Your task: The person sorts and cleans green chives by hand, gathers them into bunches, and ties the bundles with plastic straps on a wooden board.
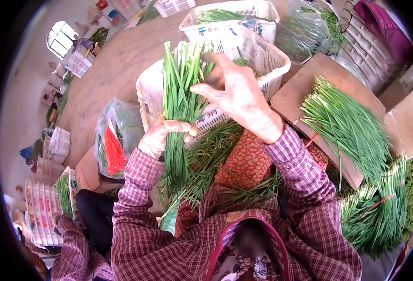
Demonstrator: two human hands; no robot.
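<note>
My left hand [165, 134] is wrapped round the lower part of a bunch of long green stalks [180, 93], which stands upright with its pale ends up. My right hand [237, 89] is beside the bunch's upper right side, thumb and fingers apart, the fingertips blurred and partly hidden. Behind the bunch is a white plastic basket [274, 63]. Loose green leaves [216, 145] lie over my lap and a red patterned cloth [244, 161].
A cardboard sheet [326, 65] on the right bears a pile of stalks [347, 126]. Tied bundles [380, 210] lie below it. Red ties [115, 152] hang on a plastic bag [131, 117] at left. Another white basket [258, 9] stands behind. People sit at far left.
</note>
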